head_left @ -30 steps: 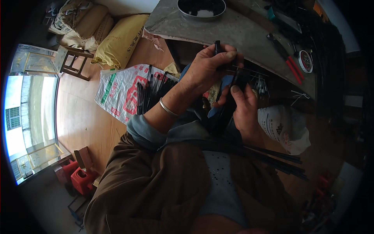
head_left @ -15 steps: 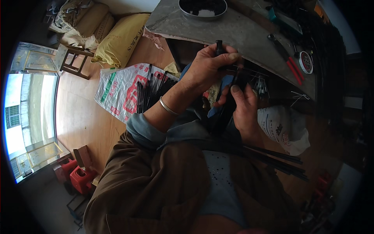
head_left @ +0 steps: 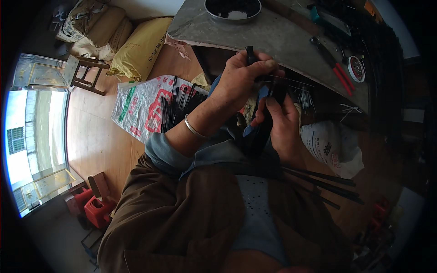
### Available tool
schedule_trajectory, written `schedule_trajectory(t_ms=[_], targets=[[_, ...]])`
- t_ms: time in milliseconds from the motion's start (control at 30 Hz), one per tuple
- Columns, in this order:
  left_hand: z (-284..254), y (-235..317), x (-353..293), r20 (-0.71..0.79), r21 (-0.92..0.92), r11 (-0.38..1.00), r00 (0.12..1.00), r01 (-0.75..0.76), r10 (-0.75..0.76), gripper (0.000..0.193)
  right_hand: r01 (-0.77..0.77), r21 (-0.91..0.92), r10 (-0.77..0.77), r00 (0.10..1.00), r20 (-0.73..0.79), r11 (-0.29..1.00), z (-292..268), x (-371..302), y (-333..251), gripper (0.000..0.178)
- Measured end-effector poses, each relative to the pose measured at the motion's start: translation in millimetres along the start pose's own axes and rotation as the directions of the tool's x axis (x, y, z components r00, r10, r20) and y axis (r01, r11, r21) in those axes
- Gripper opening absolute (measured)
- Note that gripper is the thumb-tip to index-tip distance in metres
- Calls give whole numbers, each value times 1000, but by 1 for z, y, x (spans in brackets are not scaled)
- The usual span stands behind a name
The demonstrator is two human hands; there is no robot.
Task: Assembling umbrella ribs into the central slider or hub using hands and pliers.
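My left hand (head_left: 239, 82), wearing a silver bangle, is closed around a black handle (head_left: 251, 55) whose knobbed end sticks up above the fist. A thin shiny metal rod (head_left: 296, 83) runs out to the right, in front of the bench edge; where it joins, if it does, is hidden by the fingers. Just below and to the right, my right hand (head_left: 283, 125) grips a long dark strip (head_left: 261, 136) that slants down toward my lap, thumb on top. Shadow hides the strip's exact kind and its upper end.
Ahead is a grey bench (head_left: 273, 38) with a metal bowl (head_left: 233, 10), red-handled pliers (head_left: 341, 77) and a round tin (head_left: 356, 69). Black rods lie on a white sack (head_left: 136, 109) at left; more rods (head_left: 325, 184) jut out right, near a white bag (head_left: 334, 148).
The view has tilted slightly, shifting the bench a little left. Both hands keep their grips, and their positions against each other have barely changed.
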State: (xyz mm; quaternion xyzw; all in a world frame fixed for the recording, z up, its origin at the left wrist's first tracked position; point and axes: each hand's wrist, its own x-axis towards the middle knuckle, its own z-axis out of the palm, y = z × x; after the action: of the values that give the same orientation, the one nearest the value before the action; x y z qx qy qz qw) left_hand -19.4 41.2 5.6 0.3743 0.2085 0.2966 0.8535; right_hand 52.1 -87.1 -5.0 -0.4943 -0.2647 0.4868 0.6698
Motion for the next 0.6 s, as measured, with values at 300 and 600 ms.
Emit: schedule_trajectory(t_ms=[300,600], targets=[[-10,12,10,27,266,963,999,38,-47,15,-37,82,42,997,-59,996,4,3,-3,16],[-4,9,9,3,282,959,1000,-20,20,13,-25,58,25,1000,-13,998,0,1,1,20]])
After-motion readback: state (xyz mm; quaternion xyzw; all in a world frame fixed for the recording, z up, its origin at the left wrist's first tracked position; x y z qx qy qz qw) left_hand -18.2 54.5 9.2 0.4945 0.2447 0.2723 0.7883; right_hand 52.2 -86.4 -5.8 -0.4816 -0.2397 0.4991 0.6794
